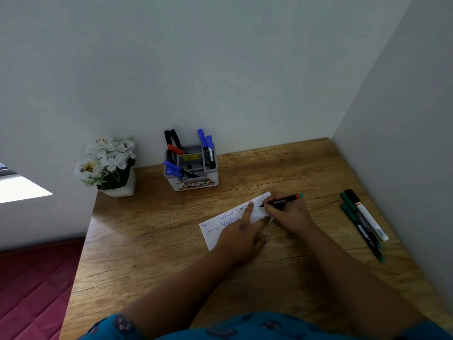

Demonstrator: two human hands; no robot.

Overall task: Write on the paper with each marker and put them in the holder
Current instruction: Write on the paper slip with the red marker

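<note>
A wooden counter sits in a corner between pale grey walls, with a red quilted bed below its left edge. On it lies a white strip of paper, set at a slant, with the word "Varsha" handwritten several times in two rows, some in blue ink. The left hand presses the paper flat, its fingers straight and spread. The right hand grips a black marker with a teal end, fingers curled round it and the tip on the paper; white print on the barrel is too small to read. Behind the paper stands a grey holder with a yellow sticker and an unreadable front label, holding blue, black and red markers. To the right lie three spare markers, two green and one white. White flowers stand at the far left.
</note>
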